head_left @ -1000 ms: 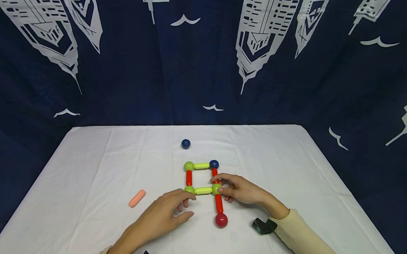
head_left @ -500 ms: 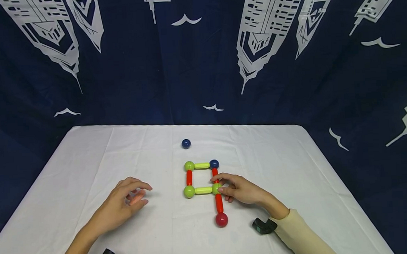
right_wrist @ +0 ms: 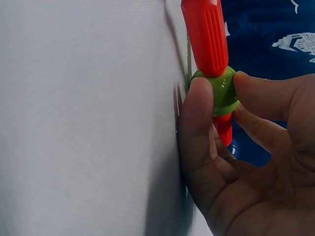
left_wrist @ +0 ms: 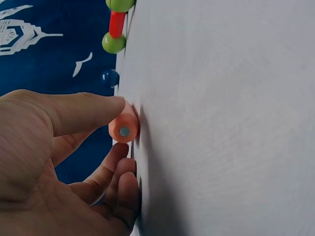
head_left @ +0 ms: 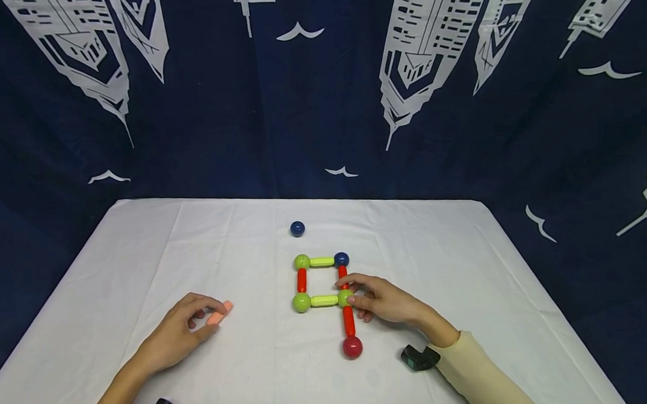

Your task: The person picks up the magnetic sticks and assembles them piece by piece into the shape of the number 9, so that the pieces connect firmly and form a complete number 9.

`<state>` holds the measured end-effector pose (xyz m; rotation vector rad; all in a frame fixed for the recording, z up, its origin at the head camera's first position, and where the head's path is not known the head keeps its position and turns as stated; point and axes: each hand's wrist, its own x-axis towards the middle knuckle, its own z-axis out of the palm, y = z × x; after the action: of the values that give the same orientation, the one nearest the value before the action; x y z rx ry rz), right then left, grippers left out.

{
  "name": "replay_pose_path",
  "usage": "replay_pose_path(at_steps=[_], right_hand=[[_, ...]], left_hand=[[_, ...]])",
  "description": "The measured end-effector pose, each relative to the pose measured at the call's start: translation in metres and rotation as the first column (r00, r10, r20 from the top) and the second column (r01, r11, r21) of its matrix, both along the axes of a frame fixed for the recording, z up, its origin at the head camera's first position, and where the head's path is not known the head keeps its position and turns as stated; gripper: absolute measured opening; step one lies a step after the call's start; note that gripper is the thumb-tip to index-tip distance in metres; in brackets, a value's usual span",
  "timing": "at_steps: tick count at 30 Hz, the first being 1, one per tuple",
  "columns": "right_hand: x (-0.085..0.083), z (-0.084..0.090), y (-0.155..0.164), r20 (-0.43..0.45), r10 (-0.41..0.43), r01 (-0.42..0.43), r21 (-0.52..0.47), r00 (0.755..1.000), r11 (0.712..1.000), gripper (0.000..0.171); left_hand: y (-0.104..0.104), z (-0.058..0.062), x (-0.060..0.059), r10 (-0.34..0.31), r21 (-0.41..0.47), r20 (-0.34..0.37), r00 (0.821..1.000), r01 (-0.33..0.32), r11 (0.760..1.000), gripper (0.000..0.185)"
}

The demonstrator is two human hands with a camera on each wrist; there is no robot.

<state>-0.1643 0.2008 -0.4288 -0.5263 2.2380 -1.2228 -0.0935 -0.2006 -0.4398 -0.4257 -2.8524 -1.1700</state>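
On the left of the table my left hand pinches an orange magnetic rod lying on the cloth. The left wrist view shows the rod's near end with its grey metal disc, the thumb over it and fingertips close below. My right hand holds a green ball between thumb and fingers. That ball is the lower right corner of a flat square of balls and rods. A red rod runs from it toward the near side, ending in a red ball.
The square's other corners are a dark blue ball and two green ones, joined by yellow-green rods and red rods. A loose dark blue ball lies behind it. White cloth covers the table; a patterned navy curtain hangs behind.
My left hand has moved left from beside the square's near left ball to the orange rod, and its fingers have closed in on it. The right hand keeps its place.
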Motion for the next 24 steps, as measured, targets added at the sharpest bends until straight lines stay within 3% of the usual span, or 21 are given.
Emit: replay_pose_path(at_steps=[6,16,24], right_hand=[[0.0005,0.0009,0.0006,0.006,0.001,-0.001,-0.008,1.0,1.0,0.036],[0.0,0.0012,0.0014,-0.001,0.006,-0.006,-0.005,1.0,1.0,0.036],[0.0011,0.0021,0.0007,0.001,0.004,-0.004,-0.012,1.0,1.0,0.036]], left_hand=[[0.0,-0.0013,-0.0028,-0.007,0.018,-0.032,0.999,0.008,1.0,0.032],[-0.0008,0.0017,-0.0041,0.01,0.046,0.033,0.999,-0.012,0.999,0.033],[0.0084,0.0035,-0.0055,-0.074,0.102,0.035,0.997,0.07,0.992,0.024]])
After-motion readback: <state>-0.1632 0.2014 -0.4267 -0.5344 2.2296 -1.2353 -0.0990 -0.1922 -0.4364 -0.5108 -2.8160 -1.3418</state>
